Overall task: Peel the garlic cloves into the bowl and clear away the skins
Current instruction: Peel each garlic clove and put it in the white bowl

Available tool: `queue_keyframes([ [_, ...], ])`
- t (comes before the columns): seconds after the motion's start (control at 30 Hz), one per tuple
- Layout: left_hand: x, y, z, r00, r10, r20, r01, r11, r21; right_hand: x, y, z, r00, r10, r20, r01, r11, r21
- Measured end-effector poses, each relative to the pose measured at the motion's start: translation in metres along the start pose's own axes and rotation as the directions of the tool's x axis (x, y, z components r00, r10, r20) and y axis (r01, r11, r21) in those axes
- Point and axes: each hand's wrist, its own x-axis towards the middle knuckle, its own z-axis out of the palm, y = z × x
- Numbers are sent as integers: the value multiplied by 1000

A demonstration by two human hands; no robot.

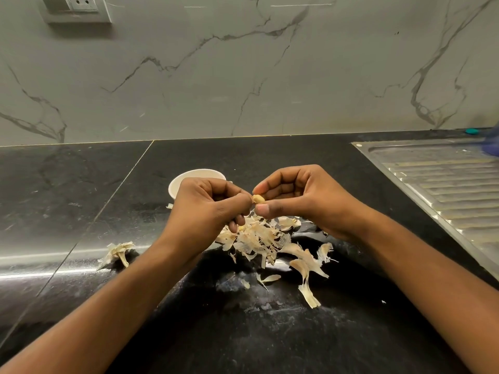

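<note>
A small pale garlic clove [258, 198] is held between both hands above the black counter. My left hand [209, 209] pinches its left end with curled fingers, and a second pale piece shows at its lower fingertips. My right hand [295, 197] pinches the clove's right side between thumb and forefinger. A white bowl [186, 179] stands just behind my left hand, which hides most of it and its inside. A pile of papery garlic skins [259, 238] lies on the counter directly below the hands.
A garlic stem with skins [118, 252] lies apart at the left. More skin strips [307, 271] trail to the front right. A steel sink drainboard [442, 184] fills the right side. The marble wall [243, 76] rises behind the black counter [81, 198].
</note>
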Motion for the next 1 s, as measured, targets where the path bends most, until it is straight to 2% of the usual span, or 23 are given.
queue_keyframes([
  [0.23, -1, 2, 0, 1000, -11, -5, 11, 1000, -5, 0, -1, -2, 1000, 1, 12, -2, 994, 110],
  [0.57, -1, 2, -1, 995, -42, -91, 40, 999, -20, 4, -2, -16, 990, 86, -112, -34, 917, 397],
  [0.7, 0, 1, -1, 993, 11, -114, 0, 995, 96, 5, 0, -17, 986, 124, -108, -66, 900, 431],
  [0.83, -1, -2, 0, 992, 107, -71, -84, 959, 270, 5, 1, -15, 980, 134, -144, -61, 904, 424],
  [1.0, 2, -5, -2, 991, 112, -67, -90, 956, 279, 5, 2, -16, 975, 124, -182, -31, 896, 443],
])
